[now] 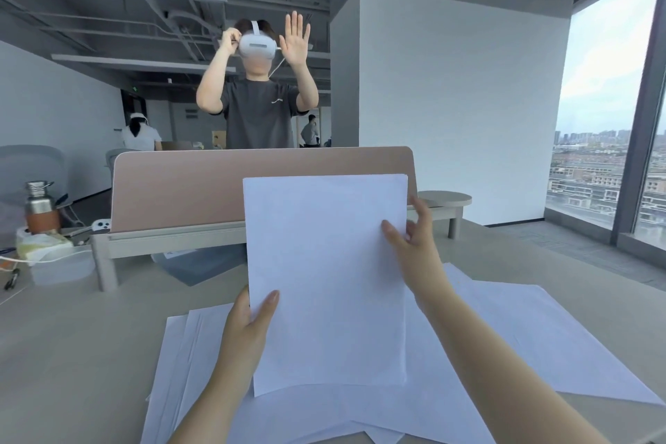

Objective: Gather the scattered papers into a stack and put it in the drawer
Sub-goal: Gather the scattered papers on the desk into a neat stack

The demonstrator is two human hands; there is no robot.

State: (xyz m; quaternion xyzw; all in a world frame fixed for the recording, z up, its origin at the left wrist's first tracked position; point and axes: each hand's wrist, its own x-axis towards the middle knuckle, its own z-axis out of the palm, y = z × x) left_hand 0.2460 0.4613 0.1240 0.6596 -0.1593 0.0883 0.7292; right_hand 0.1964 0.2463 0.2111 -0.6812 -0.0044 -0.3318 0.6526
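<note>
Loose white sheets lay fanned across the grey table at the bottom of the frame. Above them, at centre, the left hand pinched the lower left edge of an upright paper stack, while the right hand gripped its right edge. Beyond stood a pink desk divider and, upper centre, a person in a white headset.

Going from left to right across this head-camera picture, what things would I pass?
Steel bottle → left hand → held sheets → right hand → round stool → window. The loose papers spread widely across the desk, so they are left out.
</note>
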